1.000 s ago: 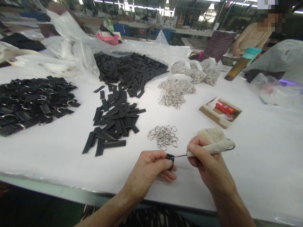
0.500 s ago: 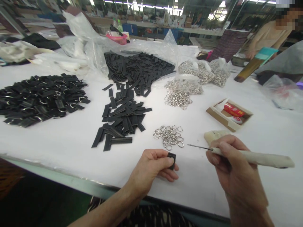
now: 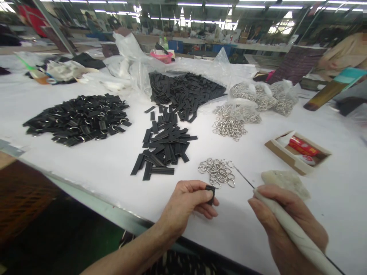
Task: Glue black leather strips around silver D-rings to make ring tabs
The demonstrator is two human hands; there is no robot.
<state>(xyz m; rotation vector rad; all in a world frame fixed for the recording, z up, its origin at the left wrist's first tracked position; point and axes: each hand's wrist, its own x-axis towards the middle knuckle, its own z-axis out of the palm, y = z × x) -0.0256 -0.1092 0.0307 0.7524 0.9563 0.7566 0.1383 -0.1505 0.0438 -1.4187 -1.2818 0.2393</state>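
My left hand (image 3: pixel 187 202) pinches a small folded black strap piece (image 3: pixel 210 192) between thumb and fingers, low over the white table (image 3: pixel 94 160). My right hand (image 3: pixel 282 217) is closed round a white-wrapped tool (image 3: pixel 289 229) whose thin metal needle tip reaches into a small pile of silver D-rings (image 3: pixel 217 172). A loose heap of black strap pieces (image 3: pixel 164 147) lies just left of the rings. Farther left sits a pile of straps with rings fitted (image 3: pixel 78 118).
A big heap of black straps (image 3: pixel 186 89) on clear plastic and bags of silver rings (image 3: pixel 258 97) lie at the back. An open cardboard box (image 3: pixel 298 152) with a red packet and a pale lump (image 3: pixel 283 181) sit right. A person (image 3: pixel 344 49) stands far right.
My right hand pulled the tool away from the strap piece, swung it right, then pointed its tip at the D-ring pile. The camera view shifted left. My left hand kept its pinch.
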